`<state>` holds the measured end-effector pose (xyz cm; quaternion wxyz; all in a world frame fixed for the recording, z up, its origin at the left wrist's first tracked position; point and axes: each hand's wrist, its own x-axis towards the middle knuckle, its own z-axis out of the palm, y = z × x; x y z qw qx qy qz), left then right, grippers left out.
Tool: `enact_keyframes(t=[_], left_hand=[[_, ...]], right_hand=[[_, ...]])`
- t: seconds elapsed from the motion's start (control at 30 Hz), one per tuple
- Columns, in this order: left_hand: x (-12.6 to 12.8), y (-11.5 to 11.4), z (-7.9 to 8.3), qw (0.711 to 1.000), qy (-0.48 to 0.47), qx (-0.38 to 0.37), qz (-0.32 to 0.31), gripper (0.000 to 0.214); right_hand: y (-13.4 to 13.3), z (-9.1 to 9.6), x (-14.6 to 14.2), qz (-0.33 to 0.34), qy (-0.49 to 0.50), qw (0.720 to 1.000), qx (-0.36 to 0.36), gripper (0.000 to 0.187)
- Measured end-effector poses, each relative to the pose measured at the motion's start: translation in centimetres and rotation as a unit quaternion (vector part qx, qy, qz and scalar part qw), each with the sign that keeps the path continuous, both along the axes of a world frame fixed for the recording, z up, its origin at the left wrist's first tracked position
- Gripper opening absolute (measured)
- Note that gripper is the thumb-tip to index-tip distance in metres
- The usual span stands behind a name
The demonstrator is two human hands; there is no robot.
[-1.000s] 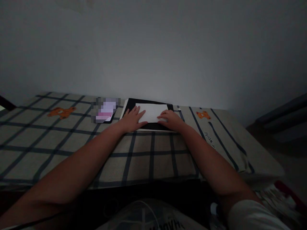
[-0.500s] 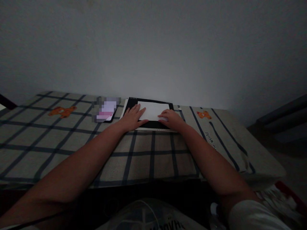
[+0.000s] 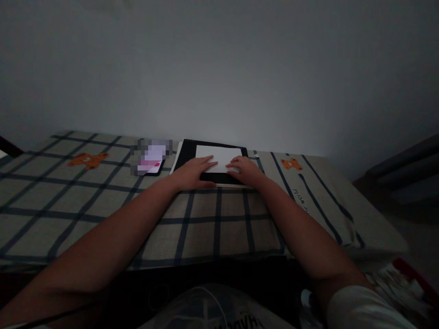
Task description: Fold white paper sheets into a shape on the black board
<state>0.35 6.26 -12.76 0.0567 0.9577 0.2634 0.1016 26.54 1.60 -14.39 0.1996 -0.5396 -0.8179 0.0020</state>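
A white sheet of paper [image 3: 219,153] lies flat on a larger black sheet or board [image 3: 187,153], which has pale pages under its left edge. My left hand [image 3: 194,173] rests across the left and lower part of both, its fingers spread and pointing right, the thumb along the black sheet's near edge. On the paper's lower right corner lies my right hand [image 3: 247,170], its fingers slightly bent and apart with the tips on the white surface. Neither hand grasps anything that I can see.
A phone [image 3: 152,160] with a lit, partly blurred screen lies left of the black sheet. Under everything is a checked tablecloth [image 3: 202,228] with orange bear prints. A pale wall [image 3: 219,68] stands right behind the table.
My left hand has turned and slid right and toward me, its fingers now reaching further over the white paper. My right hand stays in about the same place.
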Motion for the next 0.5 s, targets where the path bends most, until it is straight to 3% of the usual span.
enact_keyframes(t=[0.27, 0.5], left_hand=[[0.4, -0.4, 0.3, 0.999, -0.012, 0.029, -0.013, 0.055], [1.7, -1.4, -0.5, 0.998, 0.026, 0.050, -0.014, 0.061]], right_hand=[[0.0, 0.1, -0.4, -0.002, 0.003, 1.000, 0.006, 0.029], [-0.3, 0.3, -1.2, 0.013, -0.003, 1.000, 0.025, 0.026]])
